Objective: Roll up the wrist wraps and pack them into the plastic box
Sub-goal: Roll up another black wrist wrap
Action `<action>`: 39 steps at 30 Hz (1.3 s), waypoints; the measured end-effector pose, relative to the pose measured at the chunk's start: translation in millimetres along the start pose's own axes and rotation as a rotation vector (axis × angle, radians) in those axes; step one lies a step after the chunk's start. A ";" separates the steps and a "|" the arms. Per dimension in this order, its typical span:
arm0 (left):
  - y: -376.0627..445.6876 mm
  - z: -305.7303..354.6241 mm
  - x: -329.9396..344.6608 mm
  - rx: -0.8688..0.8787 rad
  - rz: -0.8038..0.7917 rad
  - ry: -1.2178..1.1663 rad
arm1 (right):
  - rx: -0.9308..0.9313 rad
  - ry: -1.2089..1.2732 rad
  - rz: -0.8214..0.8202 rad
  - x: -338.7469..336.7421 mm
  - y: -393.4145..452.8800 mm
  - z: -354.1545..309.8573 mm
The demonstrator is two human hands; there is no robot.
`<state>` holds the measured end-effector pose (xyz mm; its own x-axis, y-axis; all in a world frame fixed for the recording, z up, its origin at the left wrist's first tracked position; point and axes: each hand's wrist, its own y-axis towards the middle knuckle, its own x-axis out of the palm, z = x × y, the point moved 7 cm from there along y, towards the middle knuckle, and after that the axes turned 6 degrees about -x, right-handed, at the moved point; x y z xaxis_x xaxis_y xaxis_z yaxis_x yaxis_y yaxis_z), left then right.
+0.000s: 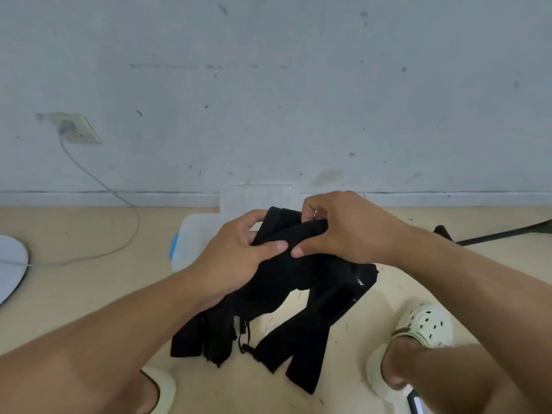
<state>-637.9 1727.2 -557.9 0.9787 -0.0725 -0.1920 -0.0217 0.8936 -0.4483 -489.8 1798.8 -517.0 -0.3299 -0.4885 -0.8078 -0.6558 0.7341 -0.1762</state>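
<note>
1. Both hands are up front working a bundle of black wrist wraps (pixel 286 282). The left hand (pixel 236 258) grips the bunched top with its thumb pressed on the fabric, and the right hand (pixel 343 231) pinches the same bunch from the other side, fingers curled over the top edge.
2. The wraps are held in the air above the floor (pixel 74 294), loose tails dangling down between the person's feet. A thin loop hangs off one strap (pixel 245 339).
3. My guess is the two thumbs sit close together because that's where the roll gets started, so the tails hang free to feed in.
4. The clear plastic box (pixel 191 240), with a blue latch (pixel 173 246) on its side, sits on the floor right behind the hands, partly hidden. Handy spot for dropping rolls in. Can't tell what's inside.
5. Nothing looks rolled yet, so it seems early on.
6. Other stuff: a pale clog (pixel 418 333) on the right foot, a cable (pixel 98 180) running from a wall socket (pixel 74 127).
</note>
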 end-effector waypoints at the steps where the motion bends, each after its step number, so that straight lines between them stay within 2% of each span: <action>1: 2.9 -1.6 -4.1 0.000 0.024 0.019 | 0.034 0.006 -0.041 -1.1 1.8 6.5; 9: 20.0 -16.5 -29.8 -0.035 0.194 0.048 | 0.319 -0.171 -0.368 -3.7 -1.3 79.6; 15: 29.1 -17.6 -48.2 -0.069 0.312 0.126 | 0.417 -0.194 -0.463 5.0 -7.1 107.7; 18: 31.5 -25.9 -54.5 -0.121 0.326 0.146 | 0.380 -0.221 -0.429 9.4 -2.6 108.4; 22: 29.0 -37.8 -56.4 -0.222 0.300 0.173 | 0.345 -0.114 -0.254 -3.6 1.9 108.2; 27: 25.4 -36.1 -59.6 -0.242 0.329 0.120 | 0.344 -0.023 -0.127 -22.1 -2.2 112.8; 28: 25.0 -35.9 -57.3 -0.265 0.304 0.067 | 0.312 0.005 -0.075 -25.3 -0.9 107.6; 30: 23.0 -37.8 -48.4 -0.363 0.224 -0.192 | 0.209 0.071 0.007 -29.3 3.6 87.5; 32: 20.6 -40.2 -38.6 -0.440 0.171 -0.423 | 0.108 0.097 -0.043 -21.7 5.8 61.2; 34: 20.5 -41.4 -34.9 -0.461 0.187 -0.442 | 0.043 0.057 -0.168 -6.4 1.8 36.1; 36: 19.8 -38.7 -31.0 -0.433 0.201 -0.320 | 0.013 0.003 -0.252 7.6 -5.4 18.9; 39: 23.6 -33.6 -29.9 -0.317 0.251 -0.053 | 0.036 -0.079 -0.257 22.3 -10.4 10.1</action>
<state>-674.5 1735.5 -592.1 0.9440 0.1613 -0.2880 -0.3152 0.6994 -0.6414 -483.5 1785.1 -538.9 -0.1010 -0.6235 -0.7753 -0.6861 0.6080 -0.3996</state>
